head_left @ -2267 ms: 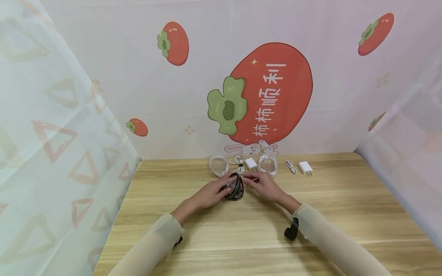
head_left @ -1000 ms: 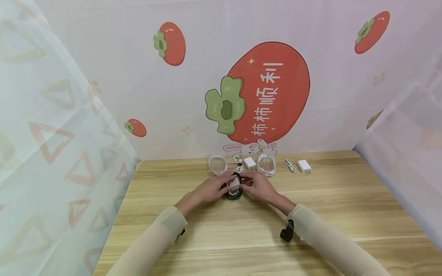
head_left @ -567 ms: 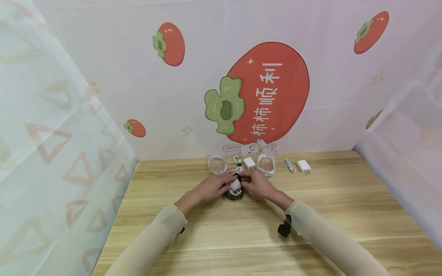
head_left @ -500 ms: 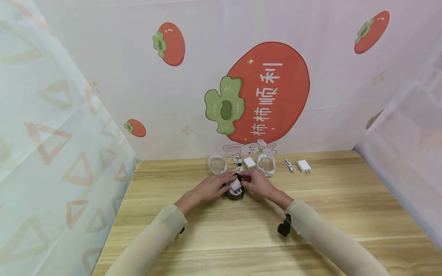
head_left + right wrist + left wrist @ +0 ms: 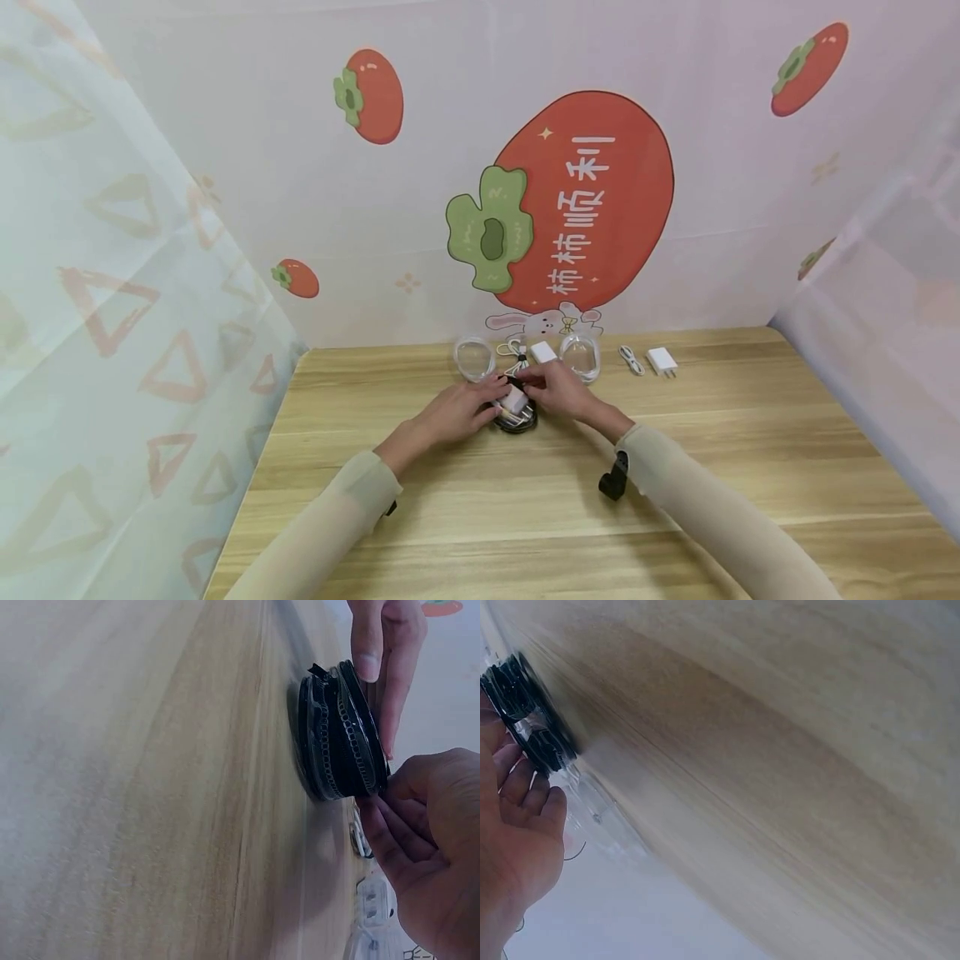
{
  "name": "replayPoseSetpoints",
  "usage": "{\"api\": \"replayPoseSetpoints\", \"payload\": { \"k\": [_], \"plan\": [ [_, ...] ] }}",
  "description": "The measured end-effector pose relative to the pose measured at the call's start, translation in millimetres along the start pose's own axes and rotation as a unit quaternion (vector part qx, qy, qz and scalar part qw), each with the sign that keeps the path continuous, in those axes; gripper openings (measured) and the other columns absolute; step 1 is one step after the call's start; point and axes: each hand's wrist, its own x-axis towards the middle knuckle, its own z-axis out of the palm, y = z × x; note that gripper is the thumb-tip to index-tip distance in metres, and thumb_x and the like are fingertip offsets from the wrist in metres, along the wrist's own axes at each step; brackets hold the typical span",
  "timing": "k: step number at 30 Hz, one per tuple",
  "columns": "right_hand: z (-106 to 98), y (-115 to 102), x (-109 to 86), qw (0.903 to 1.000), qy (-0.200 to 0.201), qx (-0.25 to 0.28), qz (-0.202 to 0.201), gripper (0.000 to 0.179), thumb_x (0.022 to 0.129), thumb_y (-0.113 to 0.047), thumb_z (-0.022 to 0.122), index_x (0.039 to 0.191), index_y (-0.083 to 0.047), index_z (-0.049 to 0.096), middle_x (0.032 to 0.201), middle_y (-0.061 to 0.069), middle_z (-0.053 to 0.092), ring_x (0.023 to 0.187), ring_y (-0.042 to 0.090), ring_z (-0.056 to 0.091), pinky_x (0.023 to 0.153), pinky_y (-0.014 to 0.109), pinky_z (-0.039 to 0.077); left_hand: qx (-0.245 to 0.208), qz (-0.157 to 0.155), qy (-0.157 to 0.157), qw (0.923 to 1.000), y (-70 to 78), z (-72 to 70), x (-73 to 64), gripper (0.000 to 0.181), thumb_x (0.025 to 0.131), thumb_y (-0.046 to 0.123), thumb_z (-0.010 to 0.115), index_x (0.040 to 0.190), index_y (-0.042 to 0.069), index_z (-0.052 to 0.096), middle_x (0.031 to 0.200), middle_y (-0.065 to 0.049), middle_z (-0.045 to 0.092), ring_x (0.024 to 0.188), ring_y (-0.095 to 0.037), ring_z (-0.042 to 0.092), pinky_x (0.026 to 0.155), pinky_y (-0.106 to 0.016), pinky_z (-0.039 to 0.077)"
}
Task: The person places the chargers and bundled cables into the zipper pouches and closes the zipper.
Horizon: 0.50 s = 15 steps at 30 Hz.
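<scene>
In the head view, a small round black zippered case (image 5: pixel 517 414) is at the table's middle, with a white plug charger (image 5: pixel 514 399) showing through its clear top. My left hand (image 5: pixel 457 411) holds the case from the left, fingers over the far rim and thumb on the near side. From the right, my right hand (image 5: pixel 562 390) pinches the far right edge. The right wrist view shows the case (image 5: pixel 341 742) side-on, its zipper teeth running round the wall close over the table. My right hand's (image 5: pixel 427 832) thumb and fingers meet at its edge.
Along the table's (image 5: pixel 480 533) back edge lie a clear round case (image 5: pixel 474 382), a tied white cable (image 5: pixel 517 348), a white charger (image 5: pixel 543 352), another clear case with white cable (image 5: pixel 594 367), a small white cable (image 5: pixel 631 360) and another charger (image 5: pixel 662 360).
The right hand has moved from the case's right side towards its far edge. The case has turned and shifted slightly right, and the charger inside now shows under the clear top.
</scene>
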Motion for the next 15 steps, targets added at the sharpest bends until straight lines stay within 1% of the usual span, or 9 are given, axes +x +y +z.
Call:
{"api": "replayPoseSetpoints", "payload": {
  "k": [7,12,15],
  "plan": [
    [-4.8,3.0,3.8,0.9995,-0.023,0.014,-0.017,0.028,0.098,-0.001,0.07,0.125,0.003,0.075,0.117,0.014,0.078,0.106,0.025,0.075,0.092,0.041,0.063,0.022,0.007,0.013,0.9997,5.1,-1.4,-1.0,0.047,0.11,0.03,0.06,0.152,0.01,0.058,0.161,-0.007,0.051,0.149,-0.024,0.049,0.116,-0.045,0.048],
    [-8.0,4.6,8.7,0.9981,-0.043,0.018,-0.041,0.028,0.099,0.0,0.069,0.126,0.001,0.075,0.121,0.013,0.078,0.111,0.025,0.074,0.094,0.041,0.062,0.034,0.011,0.004,0.9994,6.3,-2.3,-0.8,0.05,0.109,0.036,0.06,0.153,0.012,0.058,0.161,-0.004,0.05,0.149,-0.022,0.049,0.116,-0.043,0.048],
    [-8.9,5.8,12.3,0.9972,-0.05,0.021,-0.052,0.028,0.1,0.001,0.069,0.126,0.0,0.076,0.122,0.013,0.078,0.112,0.025,0.074,0.095,0.042,0.062,0.038,0.019,0.001,0.9991,6.5,-2.9,-1.1,0.052,0.108,0.037,0.062,0.154,0.013,0.057,0.162,-0.003,0.049,0.149,-0.021,0.049,0.116,-0.043,0.048]
  ]
}}
